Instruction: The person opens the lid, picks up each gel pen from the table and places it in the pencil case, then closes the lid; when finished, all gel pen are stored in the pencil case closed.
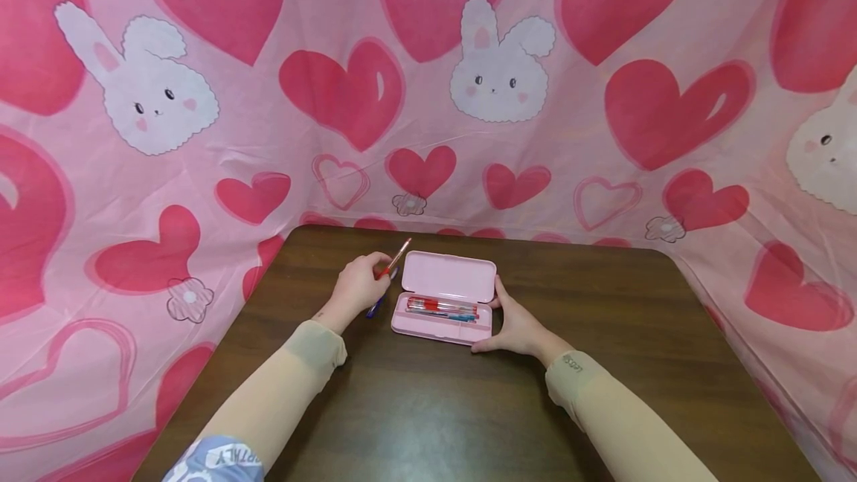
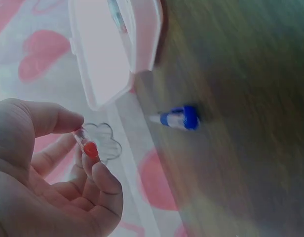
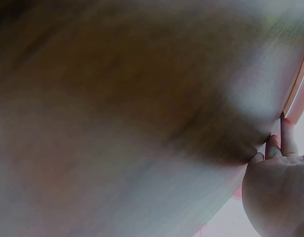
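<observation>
My left hand (image 1: 361,285) pinches a red pen (image 1: 396,259) between thumb and fingers, raised above the table left of the pencil case. In the left wrist view, the red end of the pen (image 2: 89,148) shows at the fingertips. A blue pen (image 1: 375,309) lies on the table below that hand, partly hidden by it. The pink pencil case (image 1: 450,275) is open, its lid tilted back. Inside lie several red pens (image 1: 438,306) and blue pens (image 1: 462,317). My right hand (image 1: 518,326) holds the case's right end, thumb at the front corner and fingers at the back.
The dark brown wooden table (image 1: 428,407) stretches around the case on all sides. A pink cloth (image 1: 428,110) with hearts and rabbits hangs behind the table and at both sides.
</observation>
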`<state>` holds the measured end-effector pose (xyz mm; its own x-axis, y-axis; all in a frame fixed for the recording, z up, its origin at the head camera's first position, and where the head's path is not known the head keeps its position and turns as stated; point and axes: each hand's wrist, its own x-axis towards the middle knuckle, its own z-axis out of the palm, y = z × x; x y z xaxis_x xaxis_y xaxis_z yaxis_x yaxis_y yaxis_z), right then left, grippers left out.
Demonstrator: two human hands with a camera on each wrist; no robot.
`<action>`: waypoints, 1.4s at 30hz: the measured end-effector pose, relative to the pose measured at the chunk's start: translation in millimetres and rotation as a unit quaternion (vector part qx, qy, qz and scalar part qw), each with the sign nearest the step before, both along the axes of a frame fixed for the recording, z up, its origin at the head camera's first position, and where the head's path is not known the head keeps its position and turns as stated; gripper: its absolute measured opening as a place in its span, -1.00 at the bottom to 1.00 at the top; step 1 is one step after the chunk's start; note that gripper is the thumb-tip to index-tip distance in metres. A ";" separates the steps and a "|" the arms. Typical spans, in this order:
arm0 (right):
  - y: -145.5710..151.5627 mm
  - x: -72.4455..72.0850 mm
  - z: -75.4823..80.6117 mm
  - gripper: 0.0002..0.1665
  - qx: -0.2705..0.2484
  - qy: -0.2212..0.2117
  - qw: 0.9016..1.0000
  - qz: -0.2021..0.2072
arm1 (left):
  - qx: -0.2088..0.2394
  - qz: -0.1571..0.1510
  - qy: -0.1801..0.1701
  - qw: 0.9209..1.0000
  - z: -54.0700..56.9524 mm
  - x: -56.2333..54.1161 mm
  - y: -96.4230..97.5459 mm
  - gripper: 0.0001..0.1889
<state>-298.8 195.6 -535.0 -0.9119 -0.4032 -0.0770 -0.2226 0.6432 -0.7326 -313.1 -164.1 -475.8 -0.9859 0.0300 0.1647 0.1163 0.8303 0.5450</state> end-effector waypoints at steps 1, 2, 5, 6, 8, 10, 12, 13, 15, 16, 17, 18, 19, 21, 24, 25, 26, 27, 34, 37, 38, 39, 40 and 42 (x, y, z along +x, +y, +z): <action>-0.2 0.2 0.1 0.93 0.000 0.000 1.000 0.000 | 0.002 -0.007 0.005 1.000 1.0 0.4 1.9 -0.61; -0.3 0.2 0.3 0.93 0.000 0.000 1.000 0.000 | 0.002 -0.014 0.008 1.000 2.0 0.8 3.9 -0.61; -0.6 0.5 0.8 0.93 -0.001 0.000 1.000 0.000 | -0.005 -0.038 0.017 0.999 3.5 1.2 9.6 -0.60; -0.7 0.4 1.0 0.93 0.000 0.000 1.000 0.000 | -0.009 -0.047 0.019 0.999 3.8 1.2 11.5 -0.60; -0.7 0.2 1.3 0.93 -0.001 0.000 1.000 -0.001 | -0.018 -0.065 0.019 0.998 4.3 1.7 15.8 -0.60; -0.5 0.0 1.4 0.93 0.001 -0.001 1.000 -0.002 | -0.026 -0.081 0.014 0.996 4.4 1.9 20.2 -0.62; -0.8 0.0 1.4 0.94 0.002 -0.001 1.000 0.000 | -0.029 -0.093 0.005 0.995 4.6 2.4 24.7 -0.63; -0.8 0.0 1.4 0.94 0.003 -0.002 1.000 0.000 | -0.029 -0.099 0.000 0.995 4.5 2.6 27.0 -0.64; -0.5 -0.3 1.7 0.94 0.003 -0.002 1.000 -0.001 | -0.032 -0.111 -0.012 0.993 3.3 2.6 31.2 -0.65; -0.4 -0.4 1.8 0.94 0.002 -0.003 1.000 -0.001 | -0.033 -0.117 -0.019 0.992 2.4 2.7 33.2 -0.65; -0.3 -0.5 1.9 0.94 0.002 -0.003 1.000 -0.002 | -0.033 -0.123 -0.027 0.991 1.4 2.8 35.1 -0.65; -0.2 -0.6 2.0 0.94 0.002 -0.004 1.000 -0.002 | -0.035 -0.129 -0.033 0.990 0.1 3.2 36.9 -0.65; -0.1 -0.8 2.1 0.93 0.001 -0.004 1.000 -0.003 | -0.037 -0.136 -0.037 0.989 -0.9 3.7 38.5 -0.66; -0.2 -1.0 1.9 0.93 0.001 -0.003 1.000 -0.002 | -0.038 -0.148 -0.042 0.987 -2.8 4.8 41.3 -0.67; -0.9 -0.6 1.5 0.94 0.003 0.002 1.000 0.001 | -0.042 -0.163 -0.039 0.985 -4.5 7.1 44.6 -0.69; -1.2 -0.5 1.3 0.94 0.004 0.003 1.000 0.001 | -0.045 -0.168 -0.038 0.984 -4.8 7.9 45.5 -0.69; -1.3 -0.3 1.2 0.94 0.005 0.004 1.000 0.002 | -0.048 -0.173 -0.036 0.983 -5.3 8.5 46.3 -0.69; -1.3 -0.2 1.0 0.95 0.006 0.004 1.000 0.002 | -0.052 -0.177 -0.035 0.982 -5.7 9.1 47.2 -0.69; -0.3 -1.4 -0.1 0.94 0.006 0.001 1.000 -0.002 | -0.075 -0.203 -0.046 0.975 -10.6 10.7 53.2 -0.69; -0.2 -1.7 -0.8 0.95 0.008 -0.001 1.000 -0.002 | -0.083 -0.212 -0.047 0.973 -12.3 10.2 55.5 -0.71; -0.3 -1.7 -0.9 0.95 0.009 -0.004 1.000 -0.003 | -0.086 -0.215 -0.047 0.972 -12.7 10.0 56.2 -0.71; -0.3 -1.6 -0.9 0.94 0.009 -0.005 1.000 -0.003 | -0.089 -0.218 -0.047 0.971 -13.2 9.8 56.8 -0.71; -0.4 -1.5 -0.7 0.94 0.009 -0.008 1.000 -0.005 | -0.092 -0.221 -0.049 0.970 -14.1 9.4 57.3 -0.71; -0.6 -1.0 -0.1 0.94 0.007 -0.015 1.000 -0.006 | -0.095 -0.227 -0.050 0.968 -15.7 8.9 58.1 -0.72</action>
